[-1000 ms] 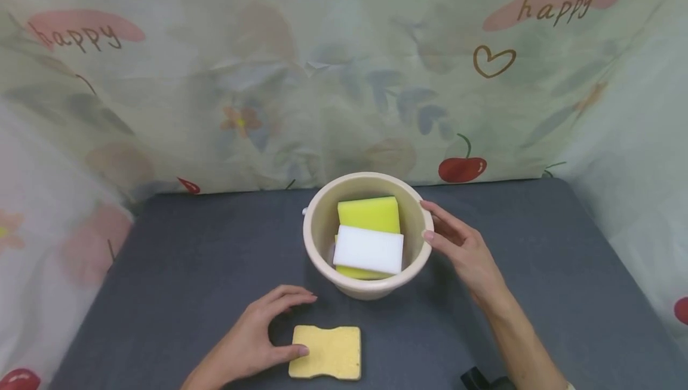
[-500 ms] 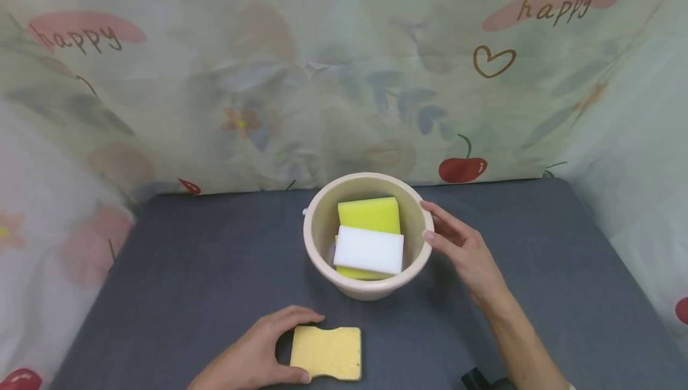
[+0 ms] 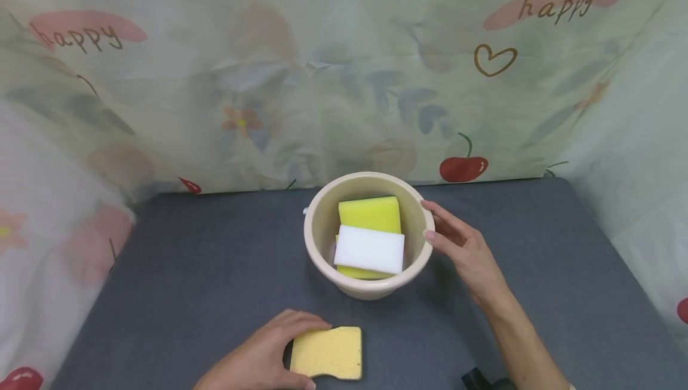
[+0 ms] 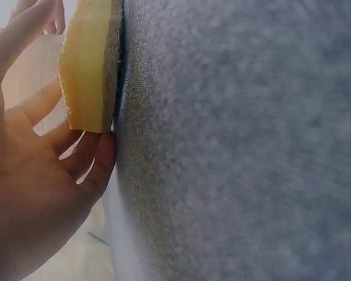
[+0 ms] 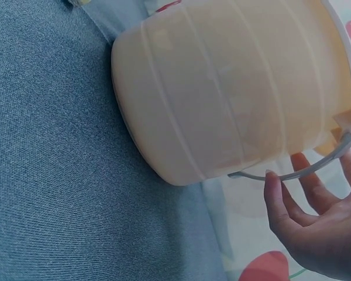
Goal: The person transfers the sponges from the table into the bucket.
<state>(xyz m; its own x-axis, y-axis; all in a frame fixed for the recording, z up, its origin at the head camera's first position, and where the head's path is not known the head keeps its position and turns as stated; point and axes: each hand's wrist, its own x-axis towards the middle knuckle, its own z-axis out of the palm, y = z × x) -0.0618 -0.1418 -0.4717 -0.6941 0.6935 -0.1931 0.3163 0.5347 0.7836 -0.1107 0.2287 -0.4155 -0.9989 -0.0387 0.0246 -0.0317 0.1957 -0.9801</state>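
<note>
A yellow sponge (image 3: 328, 354) with notched long edges lies on the dark table, and its side shows a brownish layer in the left wrist view. My left hand (image 3: 263, 354) curls round it, fingers at the far edge and thumb at the near edge. Behind it stands a beige bucket (image 3: 365, 289), upright. My right hand (image 3: 467, 252) holds the bucket's right rim with thumb and fingertips. In the right wrist view, the fingers lie by the rim and the grey handle (image 5: 307, 172). Inside the bucket, a white sponge (image 3: 369, 249) lies over yellow-green sponges (image 3: 371, 213).
A dark cloth-covered table (image 3: 215, 246) extends to both sides of the bucket. A printed curtain (image 3: 333, 103) hangs behind the table and along its sides. Near the right forearm, a black object (image 3: 475, 379) is cut off by the lower edge of the head view.
My left hand has moved down and to the right, bringing its fingers and thumb to the yellow sponge's edges. The right hand and the bucket have stayed in place.
</note>
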